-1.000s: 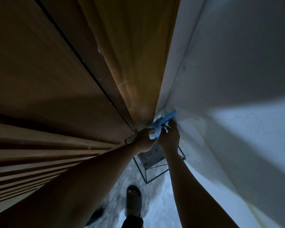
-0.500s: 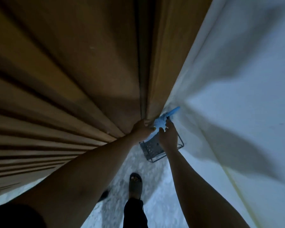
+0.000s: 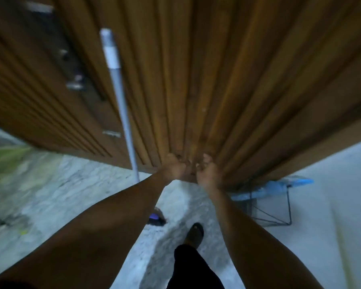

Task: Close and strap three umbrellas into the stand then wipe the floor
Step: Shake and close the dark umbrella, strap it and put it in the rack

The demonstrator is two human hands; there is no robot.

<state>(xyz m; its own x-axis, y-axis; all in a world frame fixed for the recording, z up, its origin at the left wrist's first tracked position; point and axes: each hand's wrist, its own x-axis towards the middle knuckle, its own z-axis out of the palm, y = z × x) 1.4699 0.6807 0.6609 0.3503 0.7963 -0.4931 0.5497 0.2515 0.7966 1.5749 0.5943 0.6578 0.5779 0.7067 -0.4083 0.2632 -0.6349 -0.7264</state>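
Fingers (image 3: 205, 157) of your right hand (image 3: 208, 174) are curled, and those of your left hand (image 3: 175, 168) are drawn in almost like a fist. Both hands are close together in front of the foot of the wooden slat wall (image 3: 196, 80). The picture is blurred, so I cannot tell if they pinch anything; nothing shows between them.

The blue umbrella (image 3: 275, 187) is at 3 o'clock from your hands, well apart from them. It lies tilted across the top of the black wire stand (image 3: 288, 207), against the pale wall. Whether it is already strapped I cannot see, and I see no other umbrella.

I judge this umbrella is light, with soft, slippery cloth that may be wet, and thin ribs that bend easily. Take it by the stiff handle or shaft, gather the cloth with the other hand, and close the strap around the middle. The stand also looks light and may tip if you push.

A grey pole (image 3: 118, 97), maybe a mop, leans at 10 o'clock, above the speckled floor (image 3: 71, 195).

No brand, label or writing can be read.
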